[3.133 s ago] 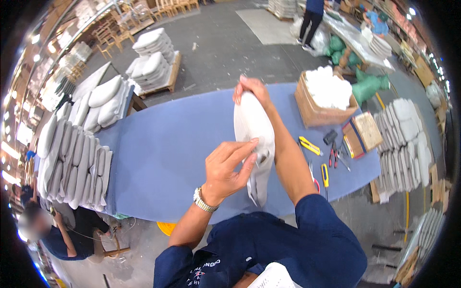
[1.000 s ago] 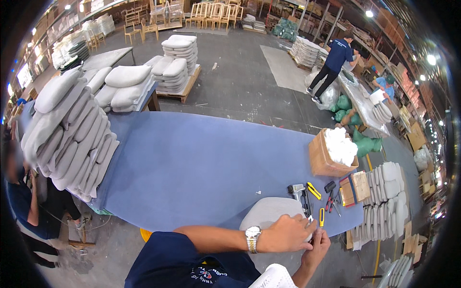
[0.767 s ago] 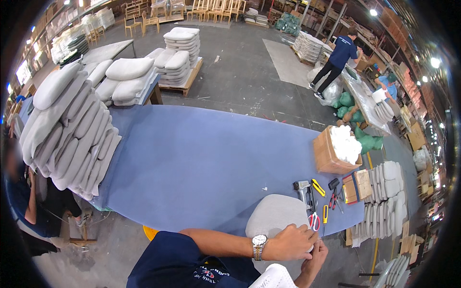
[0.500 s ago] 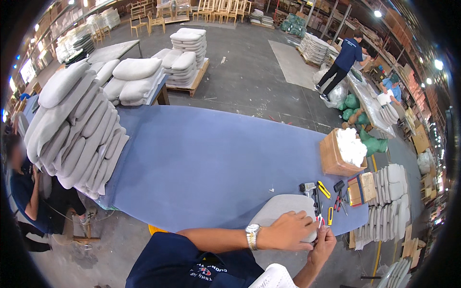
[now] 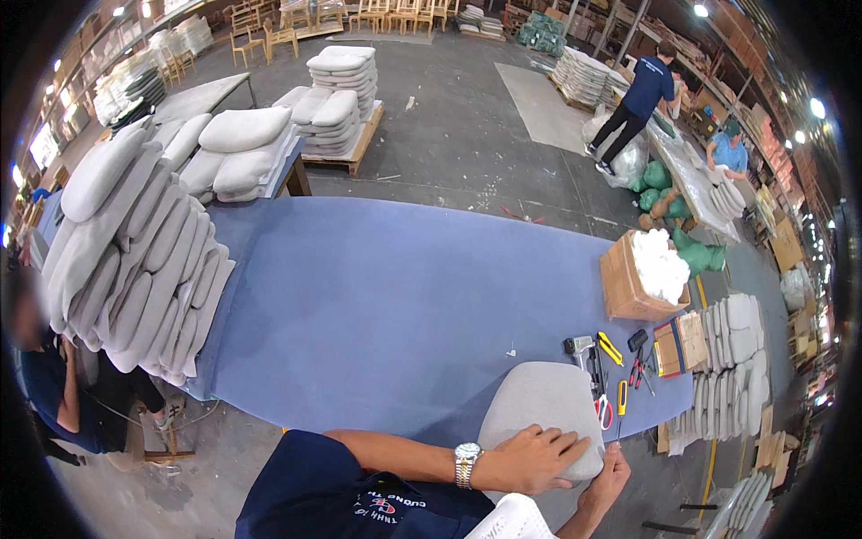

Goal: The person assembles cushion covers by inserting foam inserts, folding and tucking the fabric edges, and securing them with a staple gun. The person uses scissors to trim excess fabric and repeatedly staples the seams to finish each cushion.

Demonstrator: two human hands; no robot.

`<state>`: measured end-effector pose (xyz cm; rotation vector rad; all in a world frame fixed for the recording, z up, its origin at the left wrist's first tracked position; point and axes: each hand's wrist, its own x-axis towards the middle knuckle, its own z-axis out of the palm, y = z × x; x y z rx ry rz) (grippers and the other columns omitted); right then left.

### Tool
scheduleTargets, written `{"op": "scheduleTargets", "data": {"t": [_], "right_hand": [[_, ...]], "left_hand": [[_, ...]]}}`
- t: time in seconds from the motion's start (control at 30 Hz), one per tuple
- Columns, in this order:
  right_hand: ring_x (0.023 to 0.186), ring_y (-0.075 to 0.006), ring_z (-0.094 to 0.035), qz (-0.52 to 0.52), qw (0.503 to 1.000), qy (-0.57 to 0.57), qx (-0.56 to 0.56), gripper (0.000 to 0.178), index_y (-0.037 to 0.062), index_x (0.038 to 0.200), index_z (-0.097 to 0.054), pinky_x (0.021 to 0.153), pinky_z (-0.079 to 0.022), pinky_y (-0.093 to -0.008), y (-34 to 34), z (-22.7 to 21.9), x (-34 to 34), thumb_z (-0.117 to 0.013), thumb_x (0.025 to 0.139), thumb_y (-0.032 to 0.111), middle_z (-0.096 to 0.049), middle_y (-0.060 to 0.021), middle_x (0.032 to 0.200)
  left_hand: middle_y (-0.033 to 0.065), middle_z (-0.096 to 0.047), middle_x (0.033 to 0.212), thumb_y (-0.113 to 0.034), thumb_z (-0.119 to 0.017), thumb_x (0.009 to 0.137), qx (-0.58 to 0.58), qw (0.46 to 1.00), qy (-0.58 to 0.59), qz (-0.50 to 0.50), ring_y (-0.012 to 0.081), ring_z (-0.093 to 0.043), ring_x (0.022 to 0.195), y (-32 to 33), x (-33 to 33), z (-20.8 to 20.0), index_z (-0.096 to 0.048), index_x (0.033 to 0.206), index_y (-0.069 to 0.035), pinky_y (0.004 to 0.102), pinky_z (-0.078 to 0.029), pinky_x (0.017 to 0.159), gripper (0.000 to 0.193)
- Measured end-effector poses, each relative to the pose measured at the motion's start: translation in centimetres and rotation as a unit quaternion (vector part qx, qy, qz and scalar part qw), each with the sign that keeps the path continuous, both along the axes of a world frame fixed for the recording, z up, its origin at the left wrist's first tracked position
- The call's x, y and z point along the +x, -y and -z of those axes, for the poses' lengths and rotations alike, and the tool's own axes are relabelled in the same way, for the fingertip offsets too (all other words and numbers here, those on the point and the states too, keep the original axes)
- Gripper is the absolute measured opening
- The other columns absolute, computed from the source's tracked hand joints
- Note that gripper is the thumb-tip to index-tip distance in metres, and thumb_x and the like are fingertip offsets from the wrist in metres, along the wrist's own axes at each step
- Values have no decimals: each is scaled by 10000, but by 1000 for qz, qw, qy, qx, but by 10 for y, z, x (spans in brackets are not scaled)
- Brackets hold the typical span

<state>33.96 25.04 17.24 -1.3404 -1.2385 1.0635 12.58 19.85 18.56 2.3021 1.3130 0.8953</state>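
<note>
Cushion (image 5: 543, 395), probably light, soft-faced; best held by opposite edges. Left hand (image 5: 532, 460) spread on top; right hand (image 5: 608, 481) at edge, grip unclear.

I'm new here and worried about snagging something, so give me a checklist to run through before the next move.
1. Left hand on top of the grey cushion: ok.
2. Right hand by the cushion's right edge: ok.
3. Right hand's grip on anything: cannot tell.
4. Scissors well clear of the cushion: not ok, close beside it.
5. Yellow knife blade retracted: cannot tell, too small.
6. Cardboard box away from both hands: ok.
</note>
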Motion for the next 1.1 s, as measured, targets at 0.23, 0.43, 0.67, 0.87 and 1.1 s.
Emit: {"op": "scheduleTargets", "data": {"t": [0.23, 0.43, 0.67, 0.87, 1.1], "right_hand": [[688, -135, -648, 61, 994, -67, -67, 448, -42, 918, -664, 619, -536, -313, 28, 22, 15, -587, 1070, 372, -692, -85, 825], [656, -72, -467, 81, 994, -68, -14, 394, 19, 769, -560, 563, -360, -288, 33, 9, -22, -599, 1056, 286, -550, 12, 714], [662, -55, -393, -70, 992, 33, 102, 385, 24, 700, -528, 554, -314, -294, -22, -43, -88, -626, 1028, 200, -482, 46, 682], [639, -86, -328, -218, 963, 63, 145, 440, -6, 699, -438, 542, -288, -334, -69, -59, -183, -651, 1007, 225, -409, 2, 610], [519, -294, -420, -246, 936, 108, 226, 474, -18, 643, -474, 536, -341, -444, -71, -61, -275, -651, 978, 267, -489, -142, 590]], "left_hand": [[240, -555, 1432, -499, -648, 942, 6, 998, -38, 59, 405, -637, 1223, 8, 15, 9, -413, 1494, 31, 451, -553, 971, 801], [257, -534, 1459, -502, -626, 950, 14, 998, -41, 39, 423, -629, 1240, 11, 1, 4, -398, 1501, 32, 465, -560, 995, 800], [229, -661, 1310, -493, -629, 961, -6, 997, -78, -15, 326, -756, 922, 1, -63, -51, -436, 1486, 32, 407, -606, 616, 767], [239, -739, 1106, -529, -597, 992, -60, 970, -110, -208, 390, -744, 819, 18, -122, -84, -502, 1482, -26, 434, -602, 637, 708], [282, -722, 918, -524, -448, 1076, -119, 941, 112, -297, 460, -709, 897, 17, -187, -76, -621, 1339, -6, 479, -555, 770, 606]]}}
